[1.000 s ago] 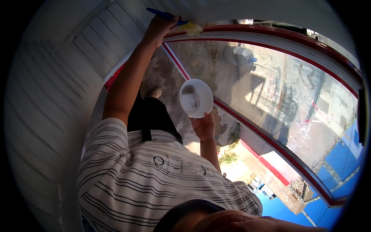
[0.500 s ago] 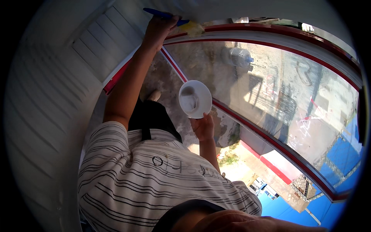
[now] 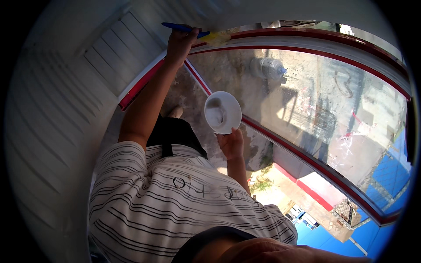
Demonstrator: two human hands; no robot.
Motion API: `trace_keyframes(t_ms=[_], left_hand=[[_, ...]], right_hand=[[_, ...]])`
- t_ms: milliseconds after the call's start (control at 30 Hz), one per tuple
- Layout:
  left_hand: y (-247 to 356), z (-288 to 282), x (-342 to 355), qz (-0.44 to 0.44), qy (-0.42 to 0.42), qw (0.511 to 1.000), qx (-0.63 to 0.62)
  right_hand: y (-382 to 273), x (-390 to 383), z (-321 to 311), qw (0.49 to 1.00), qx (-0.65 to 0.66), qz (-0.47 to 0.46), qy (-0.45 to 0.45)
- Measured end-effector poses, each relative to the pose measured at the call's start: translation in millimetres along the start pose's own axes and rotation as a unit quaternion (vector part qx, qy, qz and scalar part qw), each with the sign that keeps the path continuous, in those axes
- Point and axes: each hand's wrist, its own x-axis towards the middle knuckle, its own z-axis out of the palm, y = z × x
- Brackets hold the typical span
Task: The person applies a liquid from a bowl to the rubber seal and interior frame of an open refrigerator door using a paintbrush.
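Head view: left hand [image 3: 180,44], clamped on blue-handled paintbrush [image 3: 193,31], holds at 12 o'clock as before. Right hand [image 3: 231,143] grips round white paint bowl [image 3: 222,112], now slightly lower; painting continues.

Bright sun, hard shadows, fisheye edges bent, dark rim
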Motion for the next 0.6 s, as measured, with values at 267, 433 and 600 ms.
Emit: trace_keyframes(t_ms=[267, 433, 600], left_hand=[[40, 28, 12, 0.077, -0.077, 0.991, 0.080], [6, 4, 9, -0.002, -0.043, 0.996, 0.082], [-114, -77, 21, -0.081, 0.084, 0.992, 0.046]], right_hand=[[0, -1, -7, 1.000, 0.017, 0.019, 0.014], [4, 3, -11, 0.999, 0.020, 0.028, -0.015], [7, 17, -33, 0.993, 0.063, 0.094, 0.025]])
